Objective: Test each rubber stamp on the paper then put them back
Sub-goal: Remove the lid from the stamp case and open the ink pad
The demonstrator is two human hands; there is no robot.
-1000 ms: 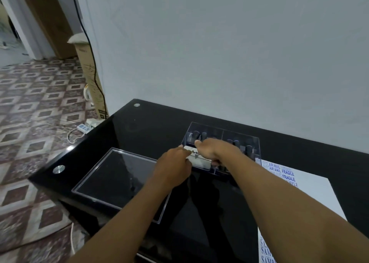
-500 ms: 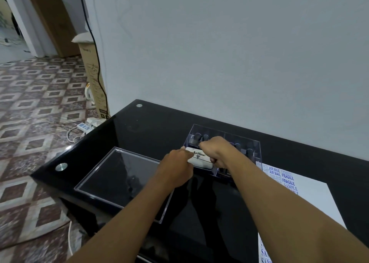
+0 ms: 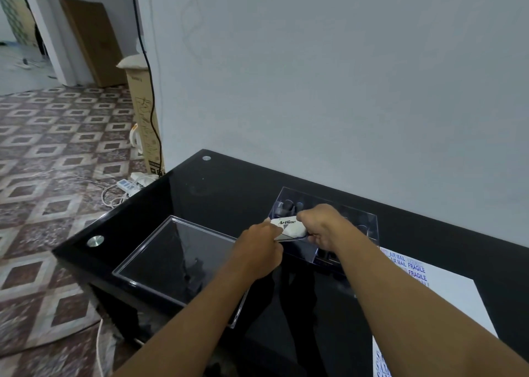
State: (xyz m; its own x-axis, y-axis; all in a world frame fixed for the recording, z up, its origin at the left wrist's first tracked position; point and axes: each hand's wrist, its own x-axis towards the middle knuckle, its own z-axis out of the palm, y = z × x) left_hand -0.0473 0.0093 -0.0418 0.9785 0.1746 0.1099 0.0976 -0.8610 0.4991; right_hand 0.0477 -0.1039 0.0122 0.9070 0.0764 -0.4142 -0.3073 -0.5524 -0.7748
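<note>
both hands clamped on a white ink pad [image 3: 289, 227] marked "artline": left hand [image 3: 262, 252] on its near-left end, right hand [image 3: 323, 227] on its right side, held just over the clear stamp box [image 3: 369, 227] near the far edge of the black table [image 3: 229, 193]. dark rubber stamps [image 3: 286, 206] standing inside the box. paper [image 3: 446, 296] at the right edge already printed with blue marks, so testing looks well along; how many remain, impossible to tell. clear lid [image 3: 177, 259] lying at the left. plain grey wall, patterned tile floor, cardboard box.
</note>
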